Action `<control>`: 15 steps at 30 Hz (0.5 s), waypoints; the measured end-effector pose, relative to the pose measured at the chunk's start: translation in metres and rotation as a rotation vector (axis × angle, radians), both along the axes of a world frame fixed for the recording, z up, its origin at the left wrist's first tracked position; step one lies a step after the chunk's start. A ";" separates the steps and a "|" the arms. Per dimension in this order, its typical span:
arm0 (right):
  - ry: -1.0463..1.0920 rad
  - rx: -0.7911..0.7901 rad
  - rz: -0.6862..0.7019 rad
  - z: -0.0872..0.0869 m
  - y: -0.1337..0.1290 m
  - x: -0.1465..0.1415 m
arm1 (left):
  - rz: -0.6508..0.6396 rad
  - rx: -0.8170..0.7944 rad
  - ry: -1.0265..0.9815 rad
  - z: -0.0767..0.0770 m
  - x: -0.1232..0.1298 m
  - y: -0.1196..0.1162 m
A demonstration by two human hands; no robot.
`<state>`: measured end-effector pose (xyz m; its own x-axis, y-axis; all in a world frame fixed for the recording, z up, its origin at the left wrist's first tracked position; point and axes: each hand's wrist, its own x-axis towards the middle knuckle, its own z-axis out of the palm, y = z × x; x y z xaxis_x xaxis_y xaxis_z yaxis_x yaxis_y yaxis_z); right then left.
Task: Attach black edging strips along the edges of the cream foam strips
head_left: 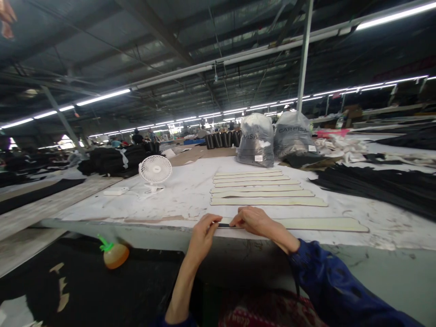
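A long pale strip with a dark edge (320, 224) lies along the front of the white-covered table. At its left end, my left hand (203, 231) pinches the strip's tip between thumb and fingers. Just to the right, my right hand (254, 221) is closed on the same strip, its fingertips pressed down. Between the two hands a short black section (224, 225) shows; whether it is a fold or a separate piece I cannot tell. Beyond my hands several similar pale strips (262, 192) lie side by side, roughly parallel to the table's edge.
A small white fan (155, 170) stands at the left. Two filled plastic bags (255, 141) sit at the back, with black material (381, 186) heaped at the right. Below the table's edge, a bottle of amber liquid with a green spout (116, 255) rests on a black surface.
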<state>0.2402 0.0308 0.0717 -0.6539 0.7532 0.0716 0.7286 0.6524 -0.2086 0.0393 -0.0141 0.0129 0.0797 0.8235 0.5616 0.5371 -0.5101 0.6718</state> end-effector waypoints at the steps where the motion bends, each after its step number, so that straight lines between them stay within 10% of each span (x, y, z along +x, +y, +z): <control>1: 0.002 0.010 0.007 -0.001 0.000 0.000 | -0.026 0.012 0.062 -0.001 0.006 0.000; 15: 0.315 -0.143 0.003 0.001 0.012 0.070 | 0.011 0.089 0.354 -0.015 0.009 0.007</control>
<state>0.3097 0.0432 0.0730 -0.6186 0.7682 0.1648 0.6118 0.6025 -0.5125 0.0486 -0.0076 -0.0020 0.2735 0.7748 0.5699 0.7344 -0.5509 0.3965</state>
